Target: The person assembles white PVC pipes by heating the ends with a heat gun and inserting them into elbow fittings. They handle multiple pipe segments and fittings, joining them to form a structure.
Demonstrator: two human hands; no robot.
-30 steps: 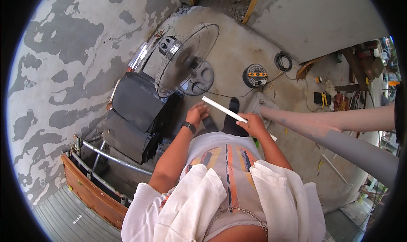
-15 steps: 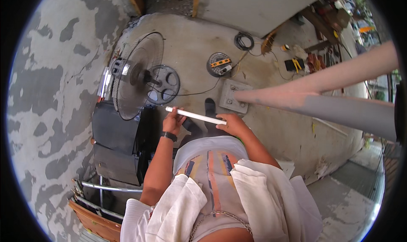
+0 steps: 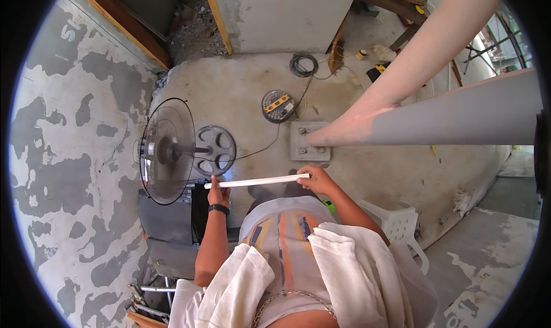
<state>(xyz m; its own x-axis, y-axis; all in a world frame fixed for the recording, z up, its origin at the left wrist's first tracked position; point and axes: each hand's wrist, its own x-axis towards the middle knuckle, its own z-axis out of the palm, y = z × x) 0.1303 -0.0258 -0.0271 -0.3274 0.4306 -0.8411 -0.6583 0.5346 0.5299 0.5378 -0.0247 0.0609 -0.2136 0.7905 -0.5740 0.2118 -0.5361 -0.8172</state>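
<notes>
Nearest is the wearer's shirt, with a pale towel (image 3: 241,288) hanging over the shoulders; just right of it stands a white chair (image 3: 400,220). Beyond the shirt, a white tube (image 3: 258,181) is held up between the two hands, running left to right, its right end slightly farther out. The left hand (image 3: 218,193) pinches it near the left end, thumb laid across and a short stub sticking out past it; its fingers are partly hidden. The right hand (image 3: 316,180) pinches it at the other end between thumb and fingers. The long middle is unsupported, so a light, even grip at both ends would seem best, without bending or twisting, and the stub at the left is the part to mind. On the left, beside the left forearm, is a black box (image 3: 166,222), and just past it the fan (image 3: 166,150) on its round base (image 3: 214,150). That cage is near the left end, so any turn of the tube is better made away from it. Farther out, right of centre, a post (image 3: 425,124) rises from a bolted plate (image 3: 297,147). Farther still, an orange level (image 3: 278,103) lies on a round black drum (image 3: 270,114), with a cable coil (image 3: 303,64) on the floor beyond
</notes>
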